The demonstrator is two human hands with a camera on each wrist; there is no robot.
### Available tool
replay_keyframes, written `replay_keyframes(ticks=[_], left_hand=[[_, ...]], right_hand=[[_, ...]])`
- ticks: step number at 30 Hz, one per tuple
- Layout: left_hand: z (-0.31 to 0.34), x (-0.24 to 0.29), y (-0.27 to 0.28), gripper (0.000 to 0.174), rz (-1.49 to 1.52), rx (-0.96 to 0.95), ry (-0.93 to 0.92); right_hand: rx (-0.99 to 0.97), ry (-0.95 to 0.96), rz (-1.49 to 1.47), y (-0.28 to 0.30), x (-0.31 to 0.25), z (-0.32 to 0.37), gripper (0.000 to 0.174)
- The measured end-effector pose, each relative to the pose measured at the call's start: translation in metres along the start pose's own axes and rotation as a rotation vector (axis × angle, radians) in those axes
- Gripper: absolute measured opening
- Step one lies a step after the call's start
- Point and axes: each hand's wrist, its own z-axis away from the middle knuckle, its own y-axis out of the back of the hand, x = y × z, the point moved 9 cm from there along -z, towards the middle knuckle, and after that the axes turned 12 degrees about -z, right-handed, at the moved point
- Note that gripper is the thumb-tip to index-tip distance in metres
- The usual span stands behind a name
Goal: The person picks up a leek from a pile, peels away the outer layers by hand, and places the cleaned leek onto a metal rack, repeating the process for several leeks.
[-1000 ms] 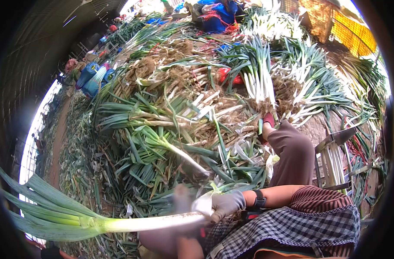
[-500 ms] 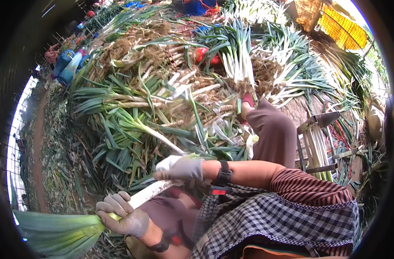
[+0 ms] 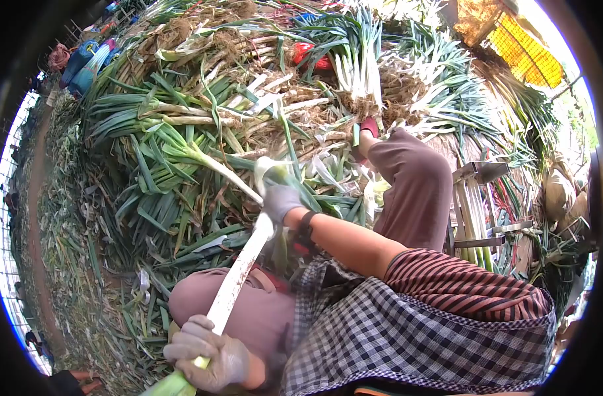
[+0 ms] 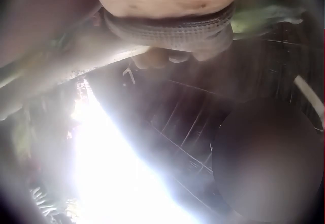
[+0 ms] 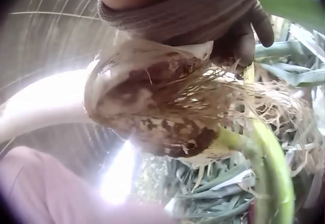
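My left hand point(image 3: 209, 356), in a grey glove, grips a thick leek point(image 3: 238, 280) where its white stem turns green, low in the head view. The stem slants up and away from the lap. At its far end my gloved right hand point(image 3: 281, 201) holds a loose outer leaf point(image 3: 265, 168), blurred by motion. In the right wrist view, torn brownish skin point(image 5: 152, 92) and stringy roots point(image 5: 223, 94) hang under the right hand's curled fingers, beside the smooth white stem point(image 5: 45, 102). The left wrist view shows the left fingers point(image 4: 152, 58) curled round the stem.
A heap of leeks point(image 3: 163, 152) with roots and leaf scraps lies ahead. Bundled leeks point(image 3: 357, 66) stand behind the foot. At right is a metal stand point(image 3: 479, 175) holding white stems. A yellow mesh point(image 3: 526, 56) hangs at the upper right.
The left hand took hold of the leek and drew down towards the lap. The right hand moved up and away with the outer leaf. The leek swung from nearly level to steeply slanted.
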Motion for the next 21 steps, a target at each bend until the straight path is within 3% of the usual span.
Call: replay_keyframes(ticks=[1,2,3,4,5,6,7,9,10,11,13,15,17,18,19,20,21], left_hand=[[0.001,0.012,0.005,0.031,0.051,-0.027,-0.032],[-0.008,0.044,0.014,0.029,0.197,-0.017,-0.074],[-0.018,0.076,0.024,0.029,0.335,-0.004,-0.116],[-0.023,0.084,0.038,0.03,0.337,0.05,-0.119],[-0.026,0.086,0.054,0.032,0.336,0.113,-0.131],[-0.025,0.076,0.065,0.031,0.271,0.154,-0.09],[-0.026,0.063,0.074,0.032,0.191,0.242,-0.047],[-0.025,0.033,0.084,0.023,0.201,0.241,-0.011],[-0.021,0.024,0.088,0.027,0.072,0.333,0.016],[-0.018,0.016,0.092,0.032,-0.056,0.427,0.039],[-0.017,0.009,0.088,0.031,-0.079,0.446,0.039],[-0.018,0.004,0.082,0.027,-0.103,0.401,0.052],[-0.014,0.004,0.068,0.026,-0.113,0.356,0.04],[-0.013,0.006,0.06,0.028,-0.262,0.427,0.053],[-0.011,0.009,0.056,0.032,-0.411,0.496,0.068],[-0.011,0.009,0.05,0.028,-0.492,0.323,0.011],[-0.01,0.01,0.052,0.028,-0.493,0.311,0.015]], right_hand=[[-0.12,-0.042,0.238,0.01,0.022,0.0,0.02],[-0.024,-0.213,0.224,0.023,0.082,-0.011,0.022],[-0.21,-0.143,0.486,0.018,0.13,-0.017,0.028],[-0.091,-0.271,0.328,0.036,0.183,-0.018,0.027],[-0.133,-0.198,0.5,0.017,0.212,-0.033,0.046],[-0.221,-0.144,0.278,-0.006,0.242,-0.036,0.042],[-0.297,-0.272,0.119,0.011,0.2,-0.003,0.06],[-0.338,0.173,0.106,0.022,0.133,0.024,0.068],[-0.43,-0.016,0.282,0.024,0.136,0.018,0.079],[-0.484,-0.131,0.341,0.053,0.111,0.026,0.073],[-0.177,0.015,0.349,0.107,0.052,0.023,0.056],[-0.01,0.229,0.061,0.141,-0.011,0.037,0.038],[0.301,0.648,-0.079,0.171,-0.089,0.08,0.037],[0.215,0.845,-0.349,0.169,-0.118,0.094,0.048],[0.042,0.856,-0.554,0.169,-0.146,0.119,0.058],[0.013,1.12,-0.762,0.168,-0.176,0.15,0.069],[-0.445,1.001,-1.083,0.145,-0.201,0.176,0.078]])
